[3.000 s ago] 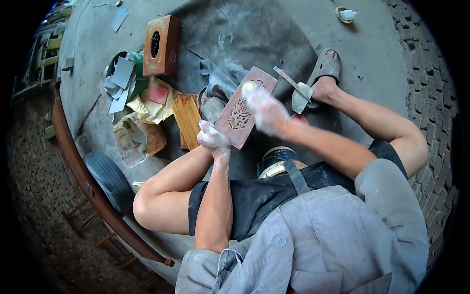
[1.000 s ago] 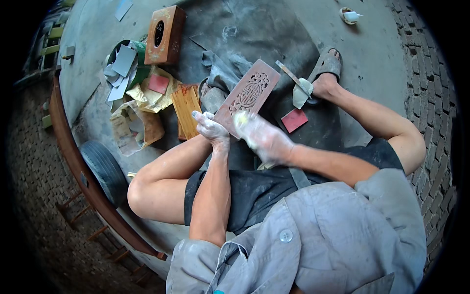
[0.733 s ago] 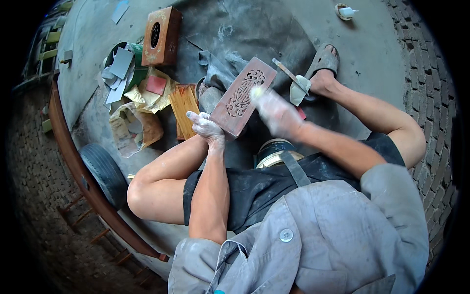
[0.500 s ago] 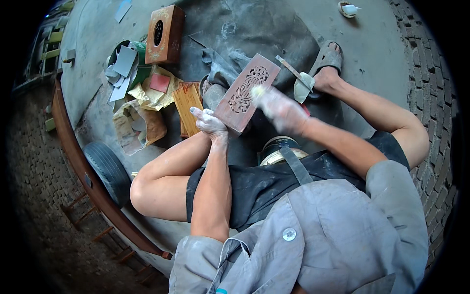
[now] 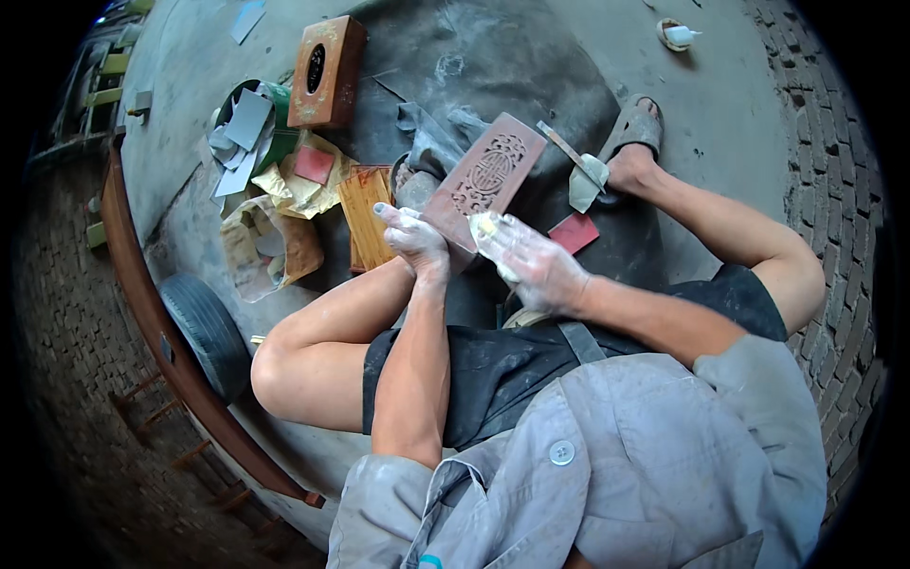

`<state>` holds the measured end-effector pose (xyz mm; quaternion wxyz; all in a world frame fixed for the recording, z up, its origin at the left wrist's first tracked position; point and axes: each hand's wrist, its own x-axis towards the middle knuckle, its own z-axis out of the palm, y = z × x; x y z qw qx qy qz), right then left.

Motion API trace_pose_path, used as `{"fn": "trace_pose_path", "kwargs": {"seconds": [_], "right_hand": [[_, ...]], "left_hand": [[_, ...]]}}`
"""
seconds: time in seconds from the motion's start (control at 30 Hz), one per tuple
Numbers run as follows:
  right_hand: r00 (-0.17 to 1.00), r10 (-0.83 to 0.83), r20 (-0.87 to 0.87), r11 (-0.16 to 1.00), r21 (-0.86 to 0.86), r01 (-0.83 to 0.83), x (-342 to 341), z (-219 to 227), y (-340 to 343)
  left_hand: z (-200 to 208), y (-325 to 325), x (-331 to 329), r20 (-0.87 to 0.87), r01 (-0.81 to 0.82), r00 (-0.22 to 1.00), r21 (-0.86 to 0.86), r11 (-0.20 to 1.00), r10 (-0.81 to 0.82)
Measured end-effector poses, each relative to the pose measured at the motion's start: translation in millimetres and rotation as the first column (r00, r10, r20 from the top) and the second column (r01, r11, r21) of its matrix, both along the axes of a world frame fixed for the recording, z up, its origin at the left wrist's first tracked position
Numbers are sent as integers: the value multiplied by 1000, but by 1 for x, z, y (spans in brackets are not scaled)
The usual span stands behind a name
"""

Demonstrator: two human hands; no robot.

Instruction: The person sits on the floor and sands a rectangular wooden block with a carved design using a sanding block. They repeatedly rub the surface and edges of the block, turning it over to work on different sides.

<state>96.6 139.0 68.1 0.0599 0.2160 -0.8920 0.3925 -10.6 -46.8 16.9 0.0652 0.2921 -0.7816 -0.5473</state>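
Observation:
A reddish-brown carved wooden box point(image 5: 488, 175), with a pierced round pattern on its upper face, is tilted in front of me. My left hand point(image 5: 417, 237), dusted white, is closed on its lower left end, thumb sticking out. Close to the box's lower right edge is my right hand point(image 5: 536, 261), also powdery. Its fingers pinch a small pale-yellow piece point(image 5: 487, 226) whose kind I cannot make out. The box's underside is hidden.
Left of the box lie a yellowish wooden panel point(image 5: 368, 218) and a red pad point(image 5: 313, 164) on crumpled paper. A green bucket point(image 5: 278, 123) holds sheets; a brown tissue box point(image 5: 326, 71) stands behind. Another red pad point(image 5: 574, 232) and a scraper-like tool point(image 5: 572, 152) lie right.
My right hand has moved left and down along the box, from the carved pattern to its lower right edge, uncovering the red pad. The box stays in my left hand.

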Motion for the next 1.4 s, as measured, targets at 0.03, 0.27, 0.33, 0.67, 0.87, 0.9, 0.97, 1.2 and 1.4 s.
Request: {"fn": "trace_pose_path", "kwargs": {"seconds": [0.03, 0.27, 0.33, 0.67, 0.87, 0.9, 0.97, 1.2, 1.4], "right_hand": [[997, -64, 30, 996, -52, 66, 0, 5, -11], [983, -172, 59, 979, -99, 177, -17, 23, -4], [968, -243, 68, 960, -126, 250, -17, 31, 9], [985, -152, 78, 983, -94, 159, -50, 41, -29], [993, -108, 54, 993, -50, 111, -29, 41, -10], [989, -137, 50, 989, -54, 139, -37, 43, -18], [992, -128, 19, 992, -5, 128, -68, 39, -30], [999, -28, 32, 999, -20, 29, -31, 44, -5], [995, 82, -59, 993, -81, -86, -76, 12, -16]], "left_hand": [[4, 5, -1, -3, 33, 999, -22, 999, -34], [16, 14, -8, -26, 104, 994, -62, 993, -106], [22, 21, -7, -41, 132, 990, -101, 986, -136], [9, 23, -11, -220, 297, 914, -208, 932, -340], [20, 31, -15, -247, 129, 953, -206, 970, -179], [16, 32, -13, -274, 147, 939, -232, 962, -209], [16, 25, -2, -313, 408, 778, -409, 816, -545], [6, 22, -21, -230, 117, 956, -267, 957, -181], [-5, 13, -1, -362, 304, 842, -292, 907, -399]]}}
